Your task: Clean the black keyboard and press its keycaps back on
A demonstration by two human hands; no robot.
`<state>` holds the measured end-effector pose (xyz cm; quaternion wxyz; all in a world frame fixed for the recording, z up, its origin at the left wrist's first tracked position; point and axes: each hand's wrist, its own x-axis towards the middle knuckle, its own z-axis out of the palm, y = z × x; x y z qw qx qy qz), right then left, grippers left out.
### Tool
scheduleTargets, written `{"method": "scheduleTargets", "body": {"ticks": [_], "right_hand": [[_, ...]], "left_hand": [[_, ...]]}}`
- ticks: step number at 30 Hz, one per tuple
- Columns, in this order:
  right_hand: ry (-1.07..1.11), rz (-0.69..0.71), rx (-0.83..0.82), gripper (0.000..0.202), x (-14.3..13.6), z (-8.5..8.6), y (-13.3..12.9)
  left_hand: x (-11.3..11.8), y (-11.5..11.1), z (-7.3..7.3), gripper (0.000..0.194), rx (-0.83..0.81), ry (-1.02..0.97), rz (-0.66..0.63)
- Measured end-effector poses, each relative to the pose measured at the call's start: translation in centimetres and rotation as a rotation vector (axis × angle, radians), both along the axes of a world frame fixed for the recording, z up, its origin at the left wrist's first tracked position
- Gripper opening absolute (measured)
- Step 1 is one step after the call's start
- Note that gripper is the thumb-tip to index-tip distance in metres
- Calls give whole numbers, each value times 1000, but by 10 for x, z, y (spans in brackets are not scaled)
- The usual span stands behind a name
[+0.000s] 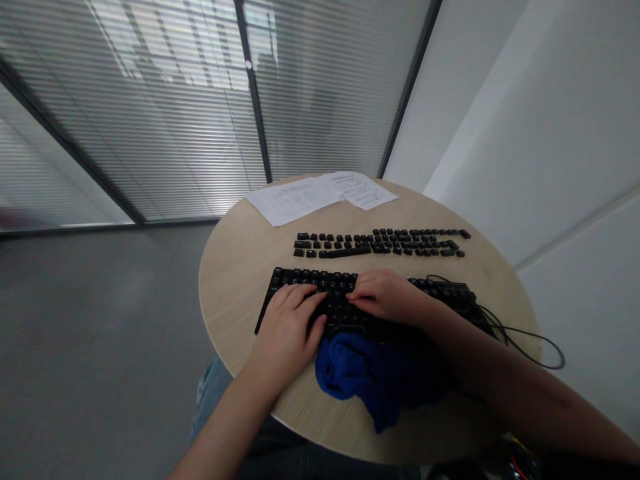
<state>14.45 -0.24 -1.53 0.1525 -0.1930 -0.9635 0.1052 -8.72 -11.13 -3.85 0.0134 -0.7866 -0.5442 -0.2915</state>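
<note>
A black keyboard (345,319) lies on the round table, with keycaps along its top rows and a darker, barer area lower down. My left hand (293,323) rests palm down over its left part, fingers spread across the keys. Over the middle of the keyboard is my right hand (383,293), its thumb and fingertips pinched together at the keys. Whatever lies between those fingertips is too small to make out. Behind the keyboard, loose black keycaps (350,252) are laid out in rows. A crumpled blue cloth (355,373) sits against the keyboard's front edge, partly under my right forearm.
Printed paper sheets (300,200) lie at the far edge of the round wooden table (240,267). A black cable (530,333) loops off the right edge. Glass panels with blinds (190,120) stand beyond, and a white wall (565,133) rises on the right.
</note>
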Motion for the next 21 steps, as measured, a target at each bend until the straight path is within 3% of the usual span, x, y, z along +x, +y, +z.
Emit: {"method": "scheduleTargets", "body": {"ticks": [6,10,15,21], "right_hand": [[176,-17,-72,18,7,-3,2],[322,-195,69,20,9,-2,3],[398,-430,197,23,8,7,0],[450,-650,267,24,24,36,3]], "left_hand": [[1,-1,1,30,49,28,2],[6,-3,1,30,118,68,-3],[16,3,1,32,118,124,-154],[20,6,0,41,30,176,-157]]}}
